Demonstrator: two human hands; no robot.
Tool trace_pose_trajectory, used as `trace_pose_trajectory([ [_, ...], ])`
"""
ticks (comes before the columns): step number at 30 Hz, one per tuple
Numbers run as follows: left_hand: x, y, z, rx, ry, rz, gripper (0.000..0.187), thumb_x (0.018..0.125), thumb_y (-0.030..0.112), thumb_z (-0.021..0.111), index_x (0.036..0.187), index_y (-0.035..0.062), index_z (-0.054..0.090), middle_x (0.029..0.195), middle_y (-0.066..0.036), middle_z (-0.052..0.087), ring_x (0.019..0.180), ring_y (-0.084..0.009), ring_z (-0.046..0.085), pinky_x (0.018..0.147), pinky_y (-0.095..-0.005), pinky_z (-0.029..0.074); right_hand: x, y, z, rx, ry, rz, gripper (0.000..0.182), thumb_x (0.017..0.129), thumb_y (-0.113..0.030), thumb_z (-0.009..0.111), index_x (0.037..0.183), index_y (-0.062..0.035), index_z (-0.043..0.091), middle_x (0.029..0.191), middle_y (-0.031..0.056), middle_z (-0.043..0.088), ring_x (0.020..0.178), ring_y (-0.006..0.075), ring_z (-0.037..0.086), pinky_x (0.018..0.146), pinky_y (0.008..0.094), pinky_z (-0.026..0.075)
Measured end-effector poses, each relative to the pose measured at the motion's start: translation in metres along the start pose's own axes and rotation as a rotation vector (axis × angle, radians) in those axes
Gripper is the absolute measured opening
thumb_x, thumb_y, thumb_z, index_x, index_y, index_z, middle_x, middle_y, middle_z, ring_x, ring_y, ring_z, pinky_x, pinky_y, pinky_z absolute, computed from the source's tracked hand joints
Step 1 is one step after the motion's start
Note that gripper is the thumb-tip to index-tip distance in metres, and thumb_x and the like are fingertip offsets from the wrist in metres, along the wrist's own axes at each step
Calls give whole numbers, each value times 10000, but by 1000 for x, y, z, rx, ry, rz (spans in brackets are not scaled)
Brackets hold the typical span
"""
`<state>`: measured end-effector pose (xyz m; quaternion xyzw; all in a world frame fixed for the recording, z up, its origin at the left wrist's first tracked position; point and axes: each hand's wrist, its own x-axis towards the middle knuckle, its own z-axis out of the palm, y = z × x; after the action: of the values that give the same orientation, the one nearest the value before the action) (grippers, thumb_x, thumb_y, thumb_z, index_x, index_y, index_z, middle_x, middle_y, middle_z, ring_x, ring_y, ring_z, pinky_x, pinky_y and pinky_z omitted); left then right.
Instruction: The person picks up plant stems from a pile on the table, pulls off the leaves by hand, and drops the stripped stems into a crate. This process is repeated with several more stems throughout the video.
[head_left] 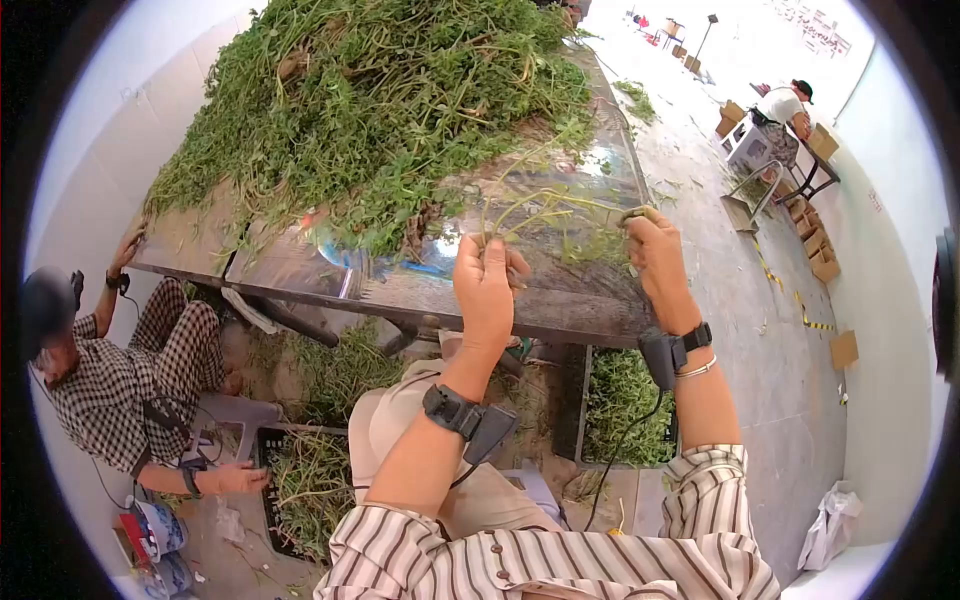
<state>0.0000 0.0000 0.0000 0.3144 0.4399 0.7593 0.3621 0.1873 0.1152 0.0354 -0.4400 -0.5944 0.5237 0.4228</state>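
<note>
Several thin green plant stems (540, 206) stretch between my two hands above the table. My left hand (485, 285) is closed, pinching them between thumb and fingers near the table's front edge. Farther right, my right hand (657, 250) is closed around the other end of the stems, where a darker brownish bit shows at the fingertips. Beyond my hands, a large heap of leafy greens (400, 110) covers much of the dark wooden table (590, 305). Its loose leaves reach close to my left hand.
Below the table edge stand a black crate (580, 420) of greens and another crate (268, 500) at lower left. A co-worker (140, 370) in checked clothes sits at left. Another person (785, 110) works near cardboard boxes (815, 245) at far right.
</note>
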Motion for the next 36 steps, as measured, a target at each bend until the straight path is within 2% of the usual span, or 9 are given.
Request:
trace_pose_trajectory([
  [5, 1, 1, 2, -29, -10, -9, 158, 954, 209, 423, 835, 106, 433, 648, -26, 569, 474, -29, 355, 404, -202, 290, 4, 1, -11, 650, 61, 52, 14, 836, -53, 495, 826, -46, 500, 613, -46, 347, 493, 51, 287, 429, 209, 236],
  [9, 1, 0, -1, -2, 8, -6, 159, 955, 206, 419, 831, 107, 430, 649, -27, 571, 468, -28, 352, 403, -202, 284, -7, -7, -5, 555, 160, 4, 18, 851, -58, 477, 846, -53, 493, 651, -30, 387, 519, 56, 320, 433, 195, 246],
  [11, 0, -1, -1, 5, 0, 10, 161, 956, 207, 416, 827, 112, 429, 649, -28, 572, 461, -29, 348, 401, -205, 278, -4, -3, 0, 189, 278, -102, 67, 872, -100, 468, 903, -53, 505, 683, -21, 417, 537, 53, 341, 429, 183, 257],
  [12, 0, 0, -1, 4, 0, 8, 161, 956, 207, 416, 827, 112, 429, 649, -28, 572, 461, -29, 348, 401, -205, 278, -3, -1, -4, 187, 278, -101, 67, 872, -100, 468, 903, -53, 505, 683, -21, 417, 537, 53, 341, 429, 183, 257],
  [14, 0, 3, 0, -9, 4, -36, 165, 958, 210, 412, 824, 114, 428, 647, -30, 571, 455, -29, 341, 399, -204, 274, -1, 4, -13, 496, -50, 77, 145, 874, -132, 480, 976, -48, 539, 697, -30, 442, 551, 40, 357, 425, 174, 262],
  [17, 1, 1, 1, -3, 19, -18, 167, 958, 212, 412, 825, 111, 427, 646, -31, 571, 454, -30, 345, 397, -202, 276, -8, -1, 0, 213, -109, 68, 227, 860, -144, 508, 1063, -56, 557, 702, -44, 449, 560, 31, 369, 413, 174, 255],
  [23, 2, 1, 1, 16, 15, 4, 173, 955, 216, 415, 822, 106, 425, 638, -30, 569, 449, -30, 354, 398, -198, 289, -22, -14, 28, -2, -142, 133, 269, 835, -159, 564, 1096, -97, 586, 728, -61, 489, 622, 36, 393, 490, 209, 273],
  [27, 0, 5, 0, -17, -3, -16, 172, 955, 212, 413, 820, 106, 428, 637, -31, 568, 448, -32, 355, 399, -197, 296, -19, -8, 31, 33, -182, 130, 278, 822, -153, 582, 1095, -103, 594, 749, -59, 507, 658, 38, 401, 528, 229, 283],
  [36, 0, 5, 0, -2, 14, -15, 163, 953, 208, 415, 823, 110, 432, 639, -29, 570, 468, -35, 374, 403, -195, 316, -16, 5, 32, 175, -234, 117, 253, 826, -158, 605, 1071, -95, 594, 698, -72, 496, 561, 14, 384, 404, 169, 197],
])
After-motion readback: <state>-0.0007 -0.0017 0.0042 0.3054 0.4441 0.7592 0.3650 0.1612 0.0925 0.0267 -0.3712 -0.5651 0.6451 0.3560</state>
